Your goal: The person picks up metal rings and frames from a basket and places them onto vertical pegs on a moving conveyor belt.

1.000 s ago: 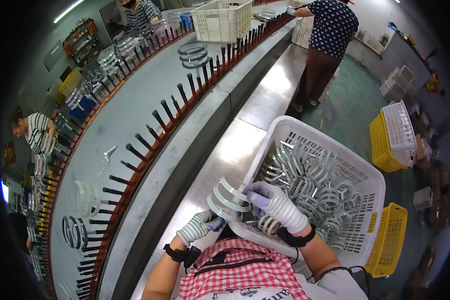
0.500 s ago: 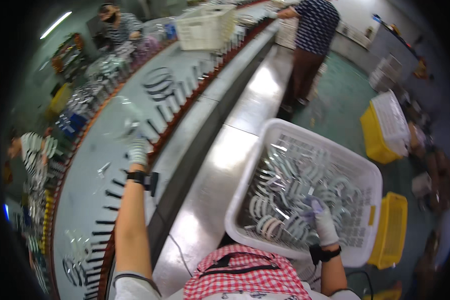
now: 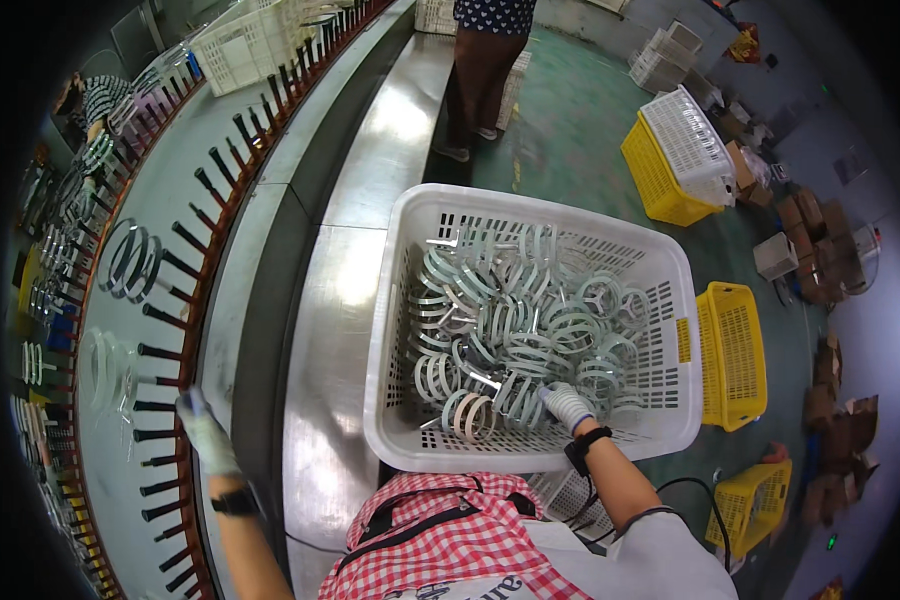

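Pale green spiral pieces [image 3: 528, 345] with silvery stems lay tangled beyond and beside the right hand [image 3: 568, 403], one peach-coloured piece [image 3: 470, 416] to its left; a translucent coil [image 3: 101, 368] sat left of the left hand [image 3: 206, 432]

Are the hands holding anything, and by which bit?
The left white-gloved hand shows nothing held. The right hand is among glossy pale-green spirals; any grip can't be told.

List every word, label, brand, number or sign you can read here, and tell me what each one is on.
Red-checked apron: dark lettering near the picture's lower edge, partly cut off; I won't copy it out.
White basket: a yellow label on its right side, too small to read.
Far right: a small glowing green mark, too small to tell if it is writing.
I can make out no other text.
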Demonstrator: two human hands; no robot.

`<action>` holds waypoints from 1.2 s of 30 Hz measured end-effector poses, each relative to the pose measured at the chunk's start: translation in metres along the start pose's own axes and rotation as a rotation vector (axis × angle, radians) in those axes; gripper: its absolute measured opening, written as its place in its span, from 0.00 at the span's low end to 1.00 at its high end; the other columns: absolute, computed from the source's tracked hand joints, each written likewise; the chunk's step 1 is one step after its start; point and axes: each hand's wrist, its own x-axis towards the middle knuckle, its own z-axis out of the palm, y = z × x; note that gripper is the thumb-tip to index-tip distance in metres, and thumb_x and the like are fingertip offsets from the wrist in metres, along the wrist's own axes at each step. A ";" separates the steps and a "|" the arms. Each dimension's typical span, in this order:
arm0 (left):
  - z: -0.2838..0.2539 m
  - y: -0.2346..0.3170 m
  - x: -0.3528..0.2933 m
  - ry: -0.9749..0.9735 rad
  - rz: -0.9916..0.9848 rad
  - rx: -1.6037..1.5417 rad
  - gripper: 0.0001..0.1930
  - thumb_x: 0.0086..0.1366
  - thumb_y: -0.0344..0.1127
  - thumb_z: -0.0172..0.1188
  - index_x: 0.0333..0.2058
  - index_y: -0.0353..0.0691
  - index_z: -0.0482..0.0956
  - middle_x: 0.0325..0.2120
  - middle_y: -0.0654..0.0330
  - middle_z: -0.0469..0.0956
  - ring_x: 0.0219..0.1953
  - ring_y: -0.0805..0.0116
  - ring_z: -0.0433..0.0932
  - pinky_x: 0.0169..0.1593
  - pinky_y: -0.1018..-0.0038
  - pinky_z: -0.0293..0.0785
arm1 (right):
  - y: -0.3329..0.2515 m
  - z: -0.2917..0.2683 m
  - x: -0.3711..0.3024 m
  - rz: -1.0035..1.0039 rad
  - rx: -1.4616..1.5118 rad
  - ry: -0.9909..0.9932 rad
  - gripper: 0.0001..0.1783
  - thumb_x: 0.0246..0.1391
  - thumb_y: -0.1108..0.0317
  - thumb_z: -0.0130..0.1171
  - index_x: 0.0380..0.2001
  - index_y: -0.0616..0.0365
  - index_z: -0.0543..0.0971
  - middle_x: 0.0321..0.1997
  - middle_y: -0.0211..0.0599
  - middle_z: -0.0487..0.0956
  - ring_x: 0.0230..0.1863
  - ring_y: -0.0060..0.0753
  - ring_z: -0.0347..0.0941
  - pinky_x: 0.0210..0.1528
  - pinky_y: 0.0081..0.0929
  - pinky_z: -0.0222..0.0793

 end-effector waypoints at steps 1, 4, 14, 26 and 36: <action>0.003 -0.001 -0.026 -0.034 -0.007 -0.100 0.31 0.62 0.48 0.52 0.55 0.32 0.58 0.50 0.54 0.66 0.51 0.66 0.64 0.55 0.73 0.58 | -0.001 0.004 0.011 0.094 0.111 0.046 0.19 0.54 0.54 0.49 0.32 0.61 0.74 0.19 0.36 0.74 0.16 0.32 0.71 0.17 0.31 0.68; 0.009 -0.030 -0.063 -0.227 -0.093 -0.105 0.27 0.62 0.43 0.53 0.54 0.32 0.61 0.49 0.56 0.67 0.51 0.68 0.65 0.56 0.74 0.59 | 0.016 0.003 0.042 0.222 0.450 0.101 0.20 0.54 0.50 0.48 0.35 0.57 0.73 0.19 0.37 0.74 0.15 0.32 0.71 0.14 0.30 0.68; 0.063 0.009 -0.098 -0.460 -0.190 -0.191 0.19 0.61 0.32 0.54 0.50 0.40 0.66 0.43 0.64 0.69 0.42 0.76 0.68 0.45 0.81 0.66 | -0.027 -0.037 0.044 0.302 0.823 -0.045 0.10 0.55 0.59 0.51 0.28 0.53 0.71 0.19 0.31 0.73 0.12 0.23 0.60 0.12 0.20 0.56; 0.179 0.146 -0.146 -1.100 -0.129 0.035 0.18 0.61 0.32 0.52 0.50 0.34 0.66 0.41 0.57 0.72 0.43 0.72 0.70 0.48 0.77 0.66 | -0.141 -0.095 -0.043 -0.121 0.331 0.023 0.14 0.49 0.61 0.55 0.32 0.61 0.77 0.21 0.32 0.76 0.16 0.26 0.70 0.20 0.26 0.67; 0.239 0.176 -0.150 -1.661 0.039 0.347 0.25 0.55 0.35 0.59 0.52 0.35 0.66 0.45 0.50 0.72 0.47 0.63 0.71 0.53 0.71 0.65 | -0.272 -0.146 -0.169 -0.633 0.303 -0.520 0.18 0.53 0.58 0.54 0.37 0.63 0.75 0.28 0.28 0.74 0.27 0.17 0.68 0.30 0.18 0.66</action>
